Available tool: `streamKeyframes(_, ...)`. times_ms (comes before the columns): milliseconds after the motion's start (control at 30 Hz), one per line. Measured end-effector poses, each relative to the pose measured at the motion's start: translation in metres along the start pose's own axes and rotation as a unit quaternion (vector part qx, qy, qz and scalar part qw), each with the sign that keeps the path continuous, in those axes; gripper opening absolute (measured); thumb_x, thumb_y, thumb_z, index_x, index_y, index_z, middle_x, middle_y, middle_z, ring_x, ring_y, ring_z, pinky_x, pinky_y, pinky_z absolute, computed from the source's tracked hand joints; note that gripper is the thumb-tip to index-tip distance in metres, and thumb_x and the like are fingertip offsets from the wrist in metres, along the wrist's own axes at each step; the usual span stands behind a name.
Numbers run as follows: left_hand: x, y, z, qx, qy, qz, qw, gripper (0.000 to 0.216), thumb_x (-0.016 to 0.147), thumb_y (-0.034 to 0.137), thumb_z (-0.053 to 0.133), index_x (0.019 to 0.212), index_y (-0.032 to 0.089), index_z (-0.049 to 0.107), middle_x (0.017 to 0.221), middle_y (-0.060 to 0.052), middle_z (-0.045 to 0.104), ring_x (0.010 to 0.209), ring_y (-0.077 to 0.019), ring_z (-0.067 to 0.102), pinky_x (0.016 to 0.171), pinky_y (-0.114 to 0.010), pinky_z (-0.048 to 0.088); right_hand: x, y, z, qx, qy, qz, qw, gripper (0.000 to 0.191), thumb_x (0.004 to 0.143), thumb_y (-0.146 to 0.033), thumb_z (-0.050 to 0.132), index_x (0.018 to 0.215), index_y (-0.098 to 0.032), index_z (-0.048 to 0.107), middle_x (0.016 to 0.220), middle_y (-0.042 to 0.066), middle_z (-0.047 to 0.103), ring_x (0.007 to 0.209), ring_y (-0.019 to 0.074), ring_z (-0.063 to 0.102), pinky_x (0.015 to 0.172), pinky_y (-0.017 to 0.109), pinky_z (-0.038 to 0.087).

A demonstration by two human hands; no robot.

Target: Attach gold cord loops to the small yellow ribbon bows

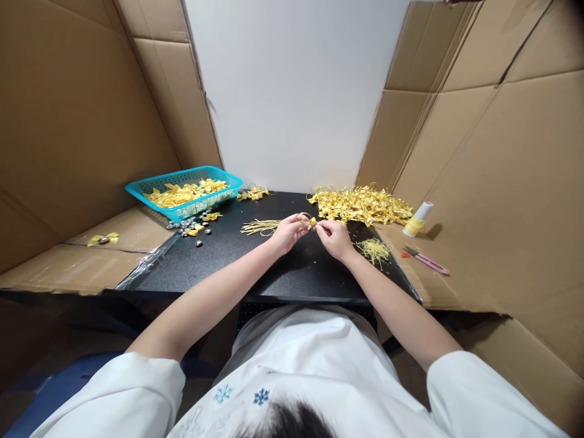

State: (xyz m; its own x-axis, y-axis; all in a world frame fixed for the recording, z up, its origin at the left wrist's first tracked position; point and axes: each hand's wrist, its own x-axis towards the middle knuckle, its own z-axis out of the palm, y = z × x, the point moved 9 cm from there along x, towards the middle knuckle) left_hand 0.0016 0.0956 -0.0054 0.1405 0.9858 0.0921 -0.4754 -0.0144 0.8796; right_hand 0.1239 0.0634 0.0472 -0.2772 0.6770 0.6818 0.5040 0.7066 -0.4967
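Between my fingertips, above the black tabletop (214, 267), is a small yellow ribbon bow (312, 222) with a silvery bell-like piece under it. My left hand (291, 232) pinches it from the left, and a thin yellow cord loops up beside those fingers. From the other side my right hand (335, 238) closes its thumb and forefinger at the bow's edge. A bundle of yellow cords (261, 227) lies just left of my left hand. Short cord clippings (375, 250) are scattered to the right of my right hand.
A turquoise basket (182, 213) of yellow bows stands back left, with silvery pieces (185, 228) before it. A large heap of yellow bows (360, 205) lies back right. Right on cardboard are a ribbon-wound white cone (417, 220) and pink-handled snips (427, 261). Cardboard walls (511, 170) flank the table.
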Motion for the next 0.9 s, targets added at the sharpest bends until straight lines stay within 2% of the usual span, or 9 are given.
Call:
streamKeyframes(367, -0.0004, -0.0004, 0.0015, -0.007, -0.001, -0.001, 1.0, 0.019, 0.056, 0.008, 0.072, 0.067, 0.014, 0.058, 0.071, 0.0, 0.063, 0.07, -0.0099, 0.061, 0.071, -0.023, 0.044, 0.0004, 0.0008, 0.0025, -0.01, -0.014, 0.009, 1.0, 0.025, 0.083, -0.017, 0.051, 0.07, -0.017, 0.072, 0.062, 0.002, 0.062, 0.057, 0.0116, 0.05, 0.06, 0.024, 0.038)
streamKeyframes(900, -0.0002, -0.0016, 0.0014, -0.012, 0.001, -0.007, 1.0, 0.02, 0.056, 0.008, 0.071, 0.068, 0.014, 0.057, 0.07, 0.0, 0.063, 0.069, -0.01, 0.061, 0.069, -0.022, 0.044, 0.0001, 0.0027, -0.0013, 0.007, 0.007, 0.018, 1.0, 0.026, 0.082, -0.021, 0.049, 0.066, -0.015, 0.07, 0.054, 0.0, 0.054, 0.05, 0.0096, 0.043, 0.055, 0.023, 0.034)
